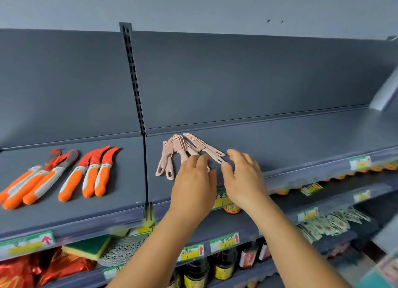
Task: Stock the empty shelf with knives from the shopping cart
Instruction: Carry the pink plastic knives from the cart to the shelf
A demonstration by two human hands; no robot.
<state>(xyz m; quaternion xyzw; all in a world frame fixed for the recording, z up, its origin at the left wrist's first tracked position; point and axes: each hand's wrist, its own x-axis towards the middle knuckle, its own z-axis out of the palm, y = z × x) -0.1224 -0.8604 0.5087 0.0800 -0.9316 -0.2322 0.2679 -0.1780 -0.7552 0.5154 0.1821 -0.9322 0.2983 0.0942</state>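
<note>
Pink sheathed knives (pixel 183 150) lie fanned in a loose cluster on the top shelf (pixel 290 136), just right of the slotted upright (pixel 134 80), and both hands are at them. The left hand (pixel 195 180) reaches in with its fingers bent over the handles nearest the middle of the fan; whether it actually pinches one I cannot tell, since the fingertips cover the contact. The right hand (pixel 243 175) hovers just beside the rightmost knife with fingers loosely apart, thumb tip near the ringed end of that handle, holding nothing that I can see.

My reading is that this is the arranging step: the pink batch is already on the shelf and is being straightened. The next move likely calls for spreading the overlapped handles so each knife lies apart and parallel, as the neighbours do, then going back to the cart, which is out of sight.

Counting: about five pink knives, though they overlap and one or two may be hidden under the left hand. On the left bay sit six orange-handled knives (pixel 64 175) with red blade covers, three bunched at the far left and three in a tidier row. Lower shelves hold dark sauce bottles (pixel 224 266), sponges (pixel 88 246) and small packets (pixel 329 223), too many and too blurred to count.
</note>
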